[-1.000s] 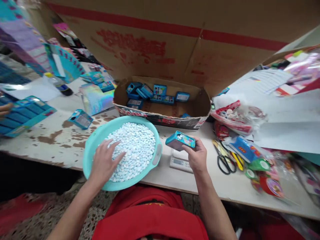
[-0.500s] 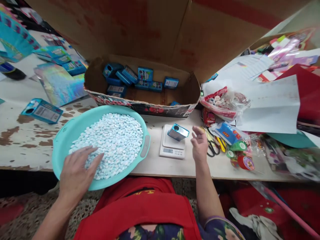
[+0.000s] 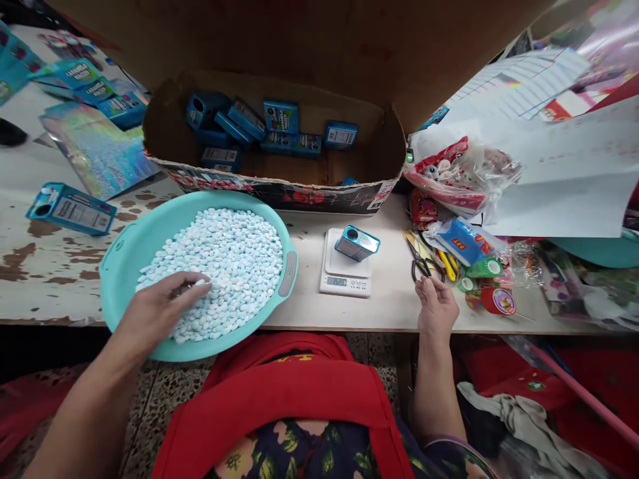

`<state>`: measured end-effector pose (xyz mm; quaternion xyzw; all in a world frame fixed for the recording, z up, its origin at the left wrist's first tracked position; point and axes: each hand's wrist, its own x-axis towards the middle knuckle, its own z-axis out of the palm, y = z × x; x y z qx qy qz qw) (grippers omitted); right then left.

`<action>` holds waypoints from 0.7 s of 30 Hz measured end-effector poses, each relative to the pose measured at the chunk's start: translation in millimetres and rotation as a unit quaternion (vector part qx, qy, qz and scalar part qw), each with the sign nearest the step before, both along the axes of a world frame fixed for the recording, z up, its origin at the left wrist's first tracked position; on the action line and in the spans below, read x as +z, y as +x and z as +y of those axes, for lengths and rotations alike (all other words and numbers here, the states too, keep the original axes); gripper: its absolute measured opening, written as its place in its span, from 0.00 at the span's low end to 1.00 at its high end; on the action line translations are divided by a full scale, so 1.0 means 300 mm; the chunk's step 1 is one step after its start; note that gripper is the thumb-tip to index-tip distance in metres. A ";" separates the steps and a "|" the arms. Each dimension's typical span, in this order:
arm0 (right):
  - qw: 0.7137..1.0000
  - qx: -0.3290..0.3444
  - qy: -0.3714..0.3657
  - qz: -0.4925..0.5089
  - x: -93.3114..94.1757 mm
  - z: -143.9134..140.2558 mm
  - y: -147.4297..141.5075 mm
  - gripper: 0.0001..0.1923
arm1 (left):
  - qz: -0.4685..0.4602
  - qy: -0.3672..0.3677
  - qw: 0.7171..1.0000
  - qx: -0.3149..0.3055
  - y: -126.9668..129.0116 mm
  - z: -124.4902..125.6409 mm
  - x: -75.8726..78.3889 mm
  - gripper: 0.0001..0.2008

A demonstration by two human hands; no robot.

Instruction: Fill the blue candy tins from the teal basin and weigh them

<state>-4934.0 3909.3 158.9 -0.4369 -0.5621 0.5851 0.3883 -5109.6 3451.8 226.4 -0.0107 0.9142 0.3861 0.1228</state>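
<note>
A teal basin (image 3: 124, 253) full of small white-blue tablets (image 3: 224, 259) sits at the table's front. My left hand (image 3: 162, 306) rests in the tablets at the basin's near side, fingertips pinched on some of them. A small white digital scale (image 3: 345, 274) stands right of the basin with an open blue tin (image 3: 356, 242) on its pan. My right hand (image 3: 436, 307) lies on the table edge right of the scale, fingers loosely curled and holding nothing, just below a pair of scissors (image 3: 422, 261).
A low cardboard box (image 3: 279, 189) behind the basin holds several blue tins. One blue tin (image 3: 72, 209) lies at the left, near holographic pouches (image 3: 100, 150). Plastic bags, tape rolls and papers (image 3: 549, 173) crowd the right side.
My right hand set the blue tin on the scale, let go and drew back to the right near the scissors. My left hand slid toward the basin's near edge and pinched tablets.
</note>
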 end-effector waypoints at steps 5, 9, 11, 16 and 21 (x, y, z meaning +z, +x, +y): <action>1.000 0.005 -0.003 0.001 0.009 0.007 0.002 0.22 | -0.081 0.274 0.945 0.162 -0.028 -0.001 0.029 0.14; 1.000 0.025 -0.010 -0.004 0.009 0.002 -0.012 0.23 | -0.091 0.205 0.967 0.122 -0.016 0.003 0.032 0.15; 0.999 0.041 -0.016 -0.008 0.004 -0.006 -0.020 0.23 | -0.073 0.115 0.987 0.082 -0.007 0.010 0.043 0.16; 0.997 0.073 -0.023 -0.007 -0.006 -0.045 -0.058 0.22 | -0.003 -0.050 0.999 0.002 0.006 0.032 0.064 0.18; 0.992 0.125 0.003 -0.005 0.003 -0.099 -0.138 0.21 | 0.085 -0.119 0.988 -0.052 0.006 0.023 0.019 0.16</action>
